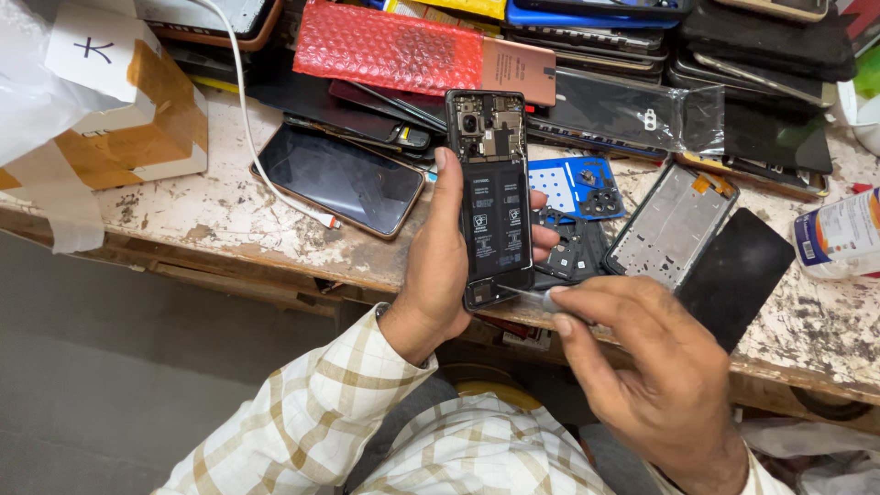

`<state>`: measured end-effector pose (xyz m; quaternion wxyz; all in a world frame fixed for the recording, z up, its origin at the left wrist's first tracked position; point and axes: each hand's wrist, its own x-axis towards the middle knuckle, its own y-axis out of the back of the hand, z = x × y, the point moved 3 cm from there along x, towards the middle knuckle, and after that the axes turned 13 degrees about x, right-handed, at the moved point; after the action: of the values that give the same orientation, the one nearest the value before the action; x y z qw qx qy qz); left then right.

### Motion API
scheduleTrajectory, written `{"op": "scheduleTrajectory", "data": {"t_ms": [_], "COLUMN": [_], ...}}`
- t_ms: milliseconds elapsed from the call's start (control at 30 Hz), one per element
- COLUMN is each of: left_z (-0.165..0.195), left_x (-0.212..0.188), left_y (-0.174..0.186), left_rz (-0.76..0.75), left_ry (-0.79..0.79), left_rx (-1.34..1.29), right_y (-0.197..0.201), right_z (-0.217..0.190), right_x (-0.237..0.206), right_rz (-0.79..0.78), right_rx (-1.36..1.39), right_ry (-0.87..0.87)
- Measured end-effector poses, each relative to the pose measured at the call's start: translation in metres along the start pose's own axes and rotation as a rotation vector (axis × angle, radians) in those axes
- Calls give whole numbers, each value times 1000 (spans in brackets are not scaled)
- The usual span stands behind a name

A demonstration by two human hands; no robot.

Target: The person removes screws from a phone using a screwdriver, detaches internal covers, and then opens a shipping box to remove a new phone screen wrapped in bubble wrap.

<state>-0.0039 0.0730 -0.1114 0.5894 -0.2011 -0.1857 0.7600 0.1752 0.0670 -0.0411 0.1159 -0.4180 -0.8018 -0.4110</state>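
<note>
My left hand (438, 266) grips an opened smartphone (491, 197) upright above the bench edge; its back cover is off, showing the black battery and circuit board. My right hand (642, 357) pinches a thin metal screwdriver (524, 294), whose tip touches the lower end of the phone. Just behind the phone lie a black inner frame piece (573, 252) and a blue sheet with small black parts (573, 183).
A worn white workbench (229, 215) carries a copper-edged phone (339, 179), a white cable (252, 128), a grey phone frame (667, 225), a black back panel (736, 275), red bubble wrap (390, 48), stacked phones at the back, a cardboard box (128, 110) and a white bottle (843, 234).
</note>
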Motion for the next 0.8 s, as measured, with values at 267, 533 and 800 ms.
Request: {"op": "scheduleTrajectory", "data": {"t_ms": [267, 533, 800], "left_z": [1, 0, 2], "left_x": [0, 0, 2], "left_y": [-2, -1, -2], "left_rz": [8, 53, 30], "left_ry": [-14, -6, -28], "left_rx": [-7, 59, 20], "right_y": [-2, -5, -2], "right_z": [0, -9, -20], "right_x": [3, 11, 22], "right_rz": [-7, -64, -79], "right_rx": [-14, -156, -112], "right_ry": [37, 20, 58]}}
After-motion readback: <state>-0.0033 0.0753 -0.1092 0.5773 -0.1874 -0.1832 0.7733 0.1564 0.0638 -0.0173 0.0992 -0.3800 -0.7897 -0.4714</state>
